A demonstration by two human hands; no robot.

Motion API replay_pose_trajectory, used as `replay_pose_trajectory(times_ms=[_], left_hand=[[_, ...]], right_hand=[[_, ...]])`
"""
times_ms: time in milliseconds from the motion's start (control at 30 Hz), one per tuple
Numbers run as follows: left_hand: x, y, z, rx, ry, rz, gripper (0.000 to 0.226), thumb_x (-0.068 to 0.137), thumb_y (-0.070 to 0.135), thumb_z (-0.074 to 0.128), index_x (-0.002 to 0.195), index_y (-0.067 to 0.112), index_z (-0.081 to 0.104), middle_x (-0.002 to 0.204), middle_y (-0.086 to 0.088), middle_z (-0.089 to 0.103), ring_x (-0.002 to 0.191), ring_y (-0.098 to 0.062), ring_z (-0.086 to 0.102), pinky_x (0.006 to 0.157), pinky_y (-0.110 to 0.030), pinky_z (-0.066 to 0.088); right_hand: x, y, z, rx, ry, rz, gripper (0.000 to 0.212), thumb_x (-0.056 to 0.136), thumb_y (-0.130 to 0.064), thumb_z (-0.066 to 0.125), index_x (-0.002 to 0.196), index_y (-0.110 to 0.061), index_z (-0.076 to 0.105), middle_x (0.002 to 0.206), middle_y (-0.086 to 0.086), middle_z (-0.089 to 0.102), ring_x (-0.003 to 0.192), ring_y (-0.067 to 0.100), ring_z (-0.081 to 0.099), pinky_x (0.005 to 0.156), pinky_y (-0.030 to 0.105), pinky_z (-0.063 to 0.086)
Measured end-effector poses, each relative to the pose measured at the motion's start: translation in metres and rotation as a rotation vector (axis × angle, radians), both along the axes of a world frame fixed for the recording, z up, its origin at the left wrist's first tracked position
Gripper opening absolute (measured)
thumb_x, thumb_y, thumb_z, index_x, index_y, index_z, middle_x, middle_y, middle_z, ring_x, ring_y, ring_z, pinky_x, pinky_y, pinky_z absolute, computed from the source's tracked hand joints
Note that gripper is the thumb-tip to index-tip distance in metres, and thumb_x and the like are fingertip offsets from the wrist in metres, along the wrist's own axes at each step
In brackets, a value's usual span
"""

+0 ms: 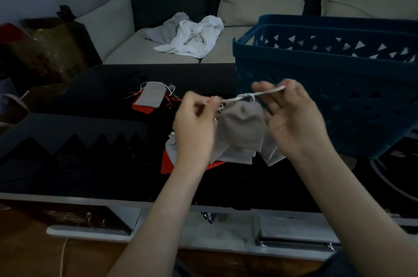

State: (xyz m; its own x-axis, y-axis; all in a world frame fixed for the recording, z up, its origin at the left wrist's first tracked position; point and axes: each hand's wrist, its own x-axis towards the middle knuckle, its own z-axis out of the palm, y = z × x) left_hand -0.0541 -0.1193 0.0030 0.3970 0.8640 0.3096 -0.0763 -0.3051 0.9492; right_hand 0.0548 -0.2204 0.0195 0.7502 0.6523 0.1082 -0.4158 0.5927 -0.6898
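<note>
Dim room. Pale sofa (pixel 117 50) across the back, dark cushion between its light ones. In front, a long worktop (pixel 90 95) under black cloth.

Blue plastic basket (pixel 339 95), triangle cut-outs in the walls, stands on the worktop's right end, just behind the right hand.

Crumpled white and grey laundry (pixel 192 39) lies on the sofa seat, well apart from the hands.

Two lots of small cloth pouches on the black cloth: a far stack (pixel 151 96), grey on top of red, loose cords sticking out at the sides; a near pile (pixel 235 154), grey and red, spread out directly beneath the hands.

Left hand (pixel 194 127): fingers curled in, pinching one end of a pale cord (pixel 253 94). Right hand (pixel 294 118): thumb and forefinger pinch the other end; remaining fingers loosely spread, holding nothing.

Grey pouch (pixel 242 127) hangs between the two hands, raised above the near pile, its neck gathered at the cord.

Cord runs taut from hand to hand, slanting up toward the right, with a knot or bunch at the pouch's neck.
</note>
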Motion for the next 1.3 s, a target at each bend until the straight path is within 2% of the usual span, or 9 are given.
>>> replay_pose_trajectory(times_ms=[100,233,367,500,667,733,833,1033,1300], left_hand=[[-0.004,0.007,0.000,-0.074,0.094,0.109,0.010,0.094,0.023,0.058,0.086,0.017,0.060,0.080,0.004,0.068,0.076,-0.011,0.064,0.074,-0.028,0.051],[-0.003,0.007,0.000,-0.030,0.182,0.108,0.013,0.096,0.022,0.053,0.094,0.011,0.061,0.076,0.009,0.064,0.073,-0.003,0.060,0.070,-0.017,0.046],[-0.004,0.009,0.007,-0.221,-0.016,-0.086,0.014,0.098,0.017,0.050,0.092,0.006,0.056,0.064,0.007,0.063,0.053,-0.003,0.052,0.055,-0.019,0.046],[-0.005,-0.003,0.015,-0.235,-0.203,-0.332,0.016,0.097,0.010,0.049,0.082,0.006,0.051,0.066,0.000,0.068,0.047,-0.007,0.045,0.047,-0.019,0.037],[-0.004,-0.014,0.015,-0.172,-0.210,-0.467,0.009,0.095,0.005,0.050,0.088,0.010,0.052,0.087,-0.021,0.070,0.054,-0.007,0.052,0.047,-0.017,0.036],[-0.004,-0.013,0.013,-0.106,-0.170,-0.505,0.013,0.096,-0.001,0.047,0.094,0.011,0.052,0.099,-0.009,0.072,0.070,-0.003,0.064,0.056,-0.013,0.043],[-0.005,-0.005,0.009,-0.003,-0.071,-0.499,0.021,0.096,-0.002,0.045,0.099,0.015,0.056,0.103,-0.003,0.071,0.094,-0.010,0.067,0.078,-0.021,0.051],[-0.007,-0.001,0.005,0.118,0.057,-0.371,0.011,0.092,0.012,0.059,0.087,0.017,0.067,0.079,0.003,0.068,0.081,-0.017,0.067,0.074,-0.038,0.055],[-0.005,-0.006,0.006,0.143,0.118,-0.327,0.018,0.095,0.010,0.053,0.097,0.015,0.071,0.086,0.000,0.071,0.085,-0.014,0.067,0.078,-0.038,0.055]], right_hand=[[0.012,-0.009,0.003,0.066,0.129,-0.010,0.030,0.102,-0.016,0.032,0.075,-0.012,0.044,0.049,-0.002,0.044,0.047,0.011,0.050,0.061,0.026,0.055],[0.010,-0.008,0.001,-0.128,-0.134,-0.036,0.027,0.102,-0.014,0.033,0.078,-0.010,0.046,0.049,-0.004,0.030,0.044,0.008,0.028,0.046,0.019,0.035],[0.003,-0.009,-0.003,-0.425,-0.649,-0.034,0.008,0.093,-0.014,0.056,0.091,-0.018,0.062,0.063,-0.005,0.043,0.057,0.007,0.040,0.051,0.016,0.035],[-0.005,-0.006,-0.006,-0.605,-0.876,0.020,0.013,0.089,-0.007,0.061,0.087,-0.017,0.068,0.081,-0.003,0.065,0.076,0.002,0.059,0.072,0.017,0.048],[-0.015,-0.006,-0.002,-0.532,-0.823,0.106,0.011,0.092,-0.007,0.056,0.092,-0.004,0.067,0.072,0.004,0.067,0.070,0.005,0.061,0.068,0.024,0.054],[-0.018,-0.007,0.000,-0.465,-0.773,0.144,0.013,0.093,-0.004,0.052,0.088,0.000,0.063,0.058,-0.009,0.062,0.056,-0.004,0.056,0.055,0.010,0.043],[-0.019,-0.006,0.000,-0.443,-0.693,0.120,0.014,0.093,-0.007,0.053,0.083,-0.006,0.063,0.056,-0.013,0.057,0.049,-0.003,0.049,0.050,0.008,0.037],[-0.023,-0.002,-0.002,-0.357,-0.595,0.110,0.010,0.090,-0.009,0.055,0.083,-0.007,0.062,0.064,-0.005,0.059,0.053,0.000,0.052,0.052,0.012,0.041],[-0.025,0.007,-0.005,-0.398,-0.544,0.019,0.006,0.086,-0.013,0.064,0.081,-0.012,0.066,0.079,0.012,0.060,0.077,0.023,0.059,0.070,0.026,0.052]])
